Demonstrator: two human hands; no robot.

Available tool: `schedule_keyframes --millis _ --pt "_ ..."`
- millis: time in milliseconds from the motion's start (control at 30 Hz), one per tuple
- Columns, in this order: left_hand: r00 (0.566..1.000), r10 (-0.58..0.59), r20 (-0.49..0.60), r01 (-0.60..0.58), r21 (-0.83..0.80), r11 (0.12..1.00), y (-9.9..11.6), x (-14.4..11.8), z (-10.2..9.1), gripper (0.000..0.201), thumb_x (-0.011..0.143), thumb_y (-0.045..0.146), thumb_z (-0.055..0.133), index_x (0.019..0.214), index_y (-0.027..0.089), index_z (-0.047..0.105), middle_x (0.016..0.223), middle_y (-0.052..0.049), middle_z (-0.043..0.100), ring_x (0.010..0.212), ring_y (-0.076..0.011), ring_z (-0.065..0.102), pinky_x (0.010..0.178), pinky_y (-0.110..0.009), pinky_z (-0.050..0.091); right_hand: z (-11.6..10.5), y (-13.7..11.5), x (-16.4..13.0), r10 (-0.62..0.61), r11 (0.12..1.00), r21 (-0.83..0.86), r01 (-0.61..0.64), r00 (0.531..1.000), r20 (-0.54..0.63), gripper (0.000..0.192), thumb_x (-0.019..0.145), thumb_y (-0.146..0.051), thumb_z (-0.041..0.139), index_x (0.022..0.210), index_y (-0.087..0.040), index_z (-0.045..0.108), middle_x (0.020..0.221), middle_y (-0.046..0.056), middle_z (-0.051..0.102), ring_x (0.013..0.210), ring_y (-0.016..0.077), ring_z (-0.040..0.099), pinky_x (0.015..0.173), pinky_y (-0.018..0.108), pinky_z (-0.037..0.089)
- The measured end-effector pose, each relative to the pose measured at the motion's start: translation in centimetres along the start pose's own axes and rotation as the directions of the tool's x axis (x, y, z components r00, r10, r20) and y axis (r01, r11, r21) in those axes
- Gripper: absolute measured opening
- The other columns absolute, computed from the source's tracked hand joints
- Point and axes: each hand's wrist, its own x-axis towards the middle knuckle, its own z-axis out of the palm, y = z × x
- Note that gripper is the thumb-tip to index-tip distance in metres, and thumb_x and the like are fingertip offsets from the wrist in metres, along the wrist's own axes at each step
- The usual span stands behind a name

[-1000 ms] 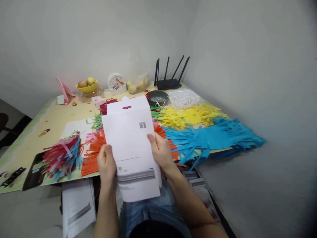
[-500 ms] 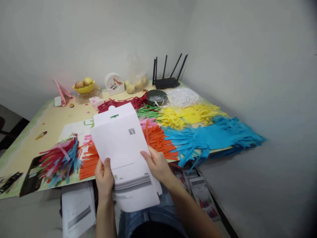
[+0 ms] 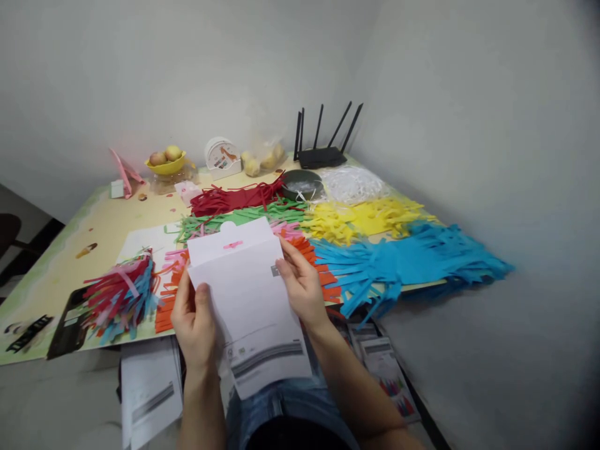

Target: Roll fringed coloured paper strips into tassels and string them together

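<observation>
A white paper packaging sleeve (image 3: 253, 300) with a hang-hole tab and grey printed bands is held over my lap. My left hand (image 3: 194, 315) grips its left edge, thumb on the face. Along the right edge, near the top fold, my right hand (image 3: 302, 284) pinches it. Behind the sleeve, fringed strips lie in rows on the table: orange (image 3: 328, 281), green (image 3: 253, 214), red (image 3: 239, 197), yellow (image 3: 370, 217) and blue (image 3: 412, 256). A multicoloured tassel bundle (image 3: 124, 297) rests left of my left hand, partly over a black phone-like object (image 3: 68, 325).
At the back stand a black router (image 3: 322, 157), a yellow bowl of fruit (image 3: 166, 165), a white coaster holder (image 3: 222, 159) and a dark green dish (image 3: 300, 185). White string (image 3: 351, 183) lies beside the dish. Printed packages (image 3: 152, 397) sit below the table edge.
My right hand has moved up the sleeve's right edge towards the fold. The sleeve has dropped and its top flap now leans back. My left hand has moved slightly up. The view shifted a little.
</observation>
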Motion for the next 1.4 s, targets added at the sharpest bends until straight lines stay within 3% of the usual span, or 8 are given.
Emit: schedule_keyframes --millis 100,300,500,767,933,1133,1267,1400 --pt "0.991 -0.049 -0.121 0.035 -0.118 0.992 -0.3 -0.2 0.3 0.038 0.084 0.035 0.073 0.119 0.022 0.065 0.111 -0.006 0.072 0.106 -0.0186 0.068 0.091 -0.027 0.053 0.0 -0.2 -0.3 -0.006 0.994 0.109 0.015 0.997 -0.076 0.038 0.092 -0.040 0.064 0.125 -0.024 0.055 0.124 0.009 0.071 0.108 0.0202 0.070 0.091 0.032 0.055" --pt "0.970 -0.185 -0.156 0.121 -0.348 0.929 -1.0 -0.1 0.4 0.028 0.069 0.027 0.083 0.087 0.018 0.063 0.075 0.002 0.067 0.066 -0.0098 0.064 0.063 -0.018 0.049 -0.1 -0.4 -0.5 -0.065 0.992 0.093 0.083 0.982 -0.178 0.023 0.087 -0.034 0.069 0.103 -0.022 0.057 0.095 0.002 0.071 0.086 0.0145 0.070 0.074 0.025 0.054" --pt "0.945 -0.225 -0.236 0.128 -0.367 0.922 -1.2 -0.1 0.6 0.025 0.063 0.027 0.083 0.071 0.016 0.062 0.065 0.005 0.060 0.058 -0.0072 0.056 0.059 -0.018 0.045 -0.1 -0.3 -0.4 -0.078 0.995 0.038 0.090 0.965 -0.250 0.016 0.085 -0.032 0.070 0.090 -0.020 0.059 0.078 -0.002 0.062 0.068 0.0095 0.061 0.062 0.019 0.049" --pt "0.940 -0.253 -0.229 0.154 -0.376 0.914 -0.9 -0.3 0.3 0.024 0.059 0.025 0.085 0.066 0.016 0.064 0.058 0.006 0.058 0.052 -0.0058 0.051 0.054 -0.016 0.041 -0.6 0.0 -0.7 -0.039 0.993 0.098 0.067 0.963 -0.267 0.019 0.083 -0.032 0.075 0.082 -0.019 0.061 0.069 -0.004 0.061 0.060 0.0065 0.056 0.057 0.016 0.043" --pt "0.953 -0.241 -0.185 0.153 -0.396 0.906 -0.7 -0.4 0.0 0.026 0.059 0.023 0.087 0.069 0.016 0.064 0.059 0.005 0.061 0.052 -0.0055 0.054 0.055 -0.015 0.044 -1.1 0.5 -1.1 0.040 0.984 0.176 -0.004 0.980 -0.196 0.024 0.084 -0.033 0.074 0.105 -0.022 0.067 0.070 -0.004 0.066 0.061 0.0089 0.060 0.061 0.019 0.048" --pt "0.937 -0.317 -0.148 0.247 -0.364 0.898 -1.2 -0.8 -0.5 0.032 0.056 0.024 0.089 0.083 0.016 0.074 0.067 0.000 0.071 0.057 -0.0089 0.063 0.059 -0.018 0.050 -1.8 1.3 -1.5 0.040 0.990 0.143 -0.013 0.981 -0.188 0.020 0.080 -0.034 0.077 0.092 -0.021 0.069 0.078 0.000 0.069 0.066 0.0109 0.063 0.065 0.021 0.052" --pt "0.932 -0.314 -0.179 0.254 -0.291 0.922 -1.7 -0.9 -1.0 0.027 0.056 0.026 0.088 0.077 0.016 0.075 0.067 0.001 0.071 0.058 -0.0089 0.062 0.059 -0.019 0.050 -2.5 1.0 -1.6 -0.014 1.000 0.014 0.016 0.992 -0.124 0.019 0.080 -0.034 0.077 0.084 -0.020 0.065 0.075 0.000 0.066 0.068 0.0121 0.063 0.063 0.022 0.051" --pt "0.955 -0.286 -0.074 0.273 -0.151 0.950 -2.1 -0.8 -1.7 0.023 0.065 0.032 0.085 0.077 0.016 0.074 0.064 0.002 0.067 0.054 -0.0080 0.056 0.053 -0.018 0.044 -3.3 0.5 -1.5 -0.038 0.999 -0.028 0.036 0.996 -0.075 0.021 0.079 -0.033 0.077 0.077 -0.020 0.061 0.070 -0.002 0.061 0.062 0.0102 0.058 0.058 0.020 0.048"
